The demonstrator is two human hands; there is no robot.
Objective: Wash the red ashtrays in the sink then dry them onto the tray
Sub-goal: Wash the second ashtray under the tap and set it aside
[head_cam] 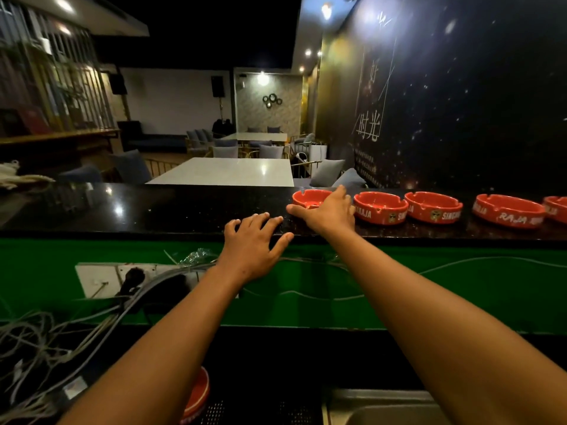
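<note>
Right hand (pixel 329 210) spread over nearest red ashtray (pixel 308 198); left hand (pixel 254 240) flat on black counter (pixel 138 207). Risk: loose grasp drops ashtray off edge.

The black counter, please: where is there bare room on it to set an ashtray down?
The black counter is bare from the cloth at its far left to the left hand. From the right hand, reaching over the leftmost ashtray, rightward it is crowded: red ashtrays stand in a row.
</note>
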